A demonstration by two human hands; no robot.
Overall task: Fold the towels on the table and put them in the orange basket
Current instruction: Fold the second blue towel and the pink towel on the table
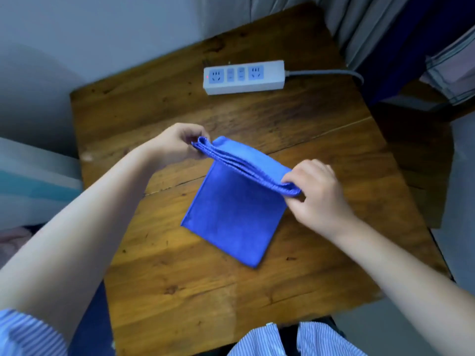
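Observation:
A blue towel (231, 217) lies in the middle of the wooden table (180, 291), its far end doubled into several layers and lifted off the wood. My left hand (177, 145) pinches the left corner of that layered edge. My right hand (316, 191) pinches the right corner. The near part of the towel rests flat on the table. No orange basket is in view.
A white power strip (244, 77) with a grey cable (329, 72) lies at the back of the table. Grey curtains and dark blue cloth (401, 42) hang at the back right. A pale box-like object (30, 176) stands to the left.

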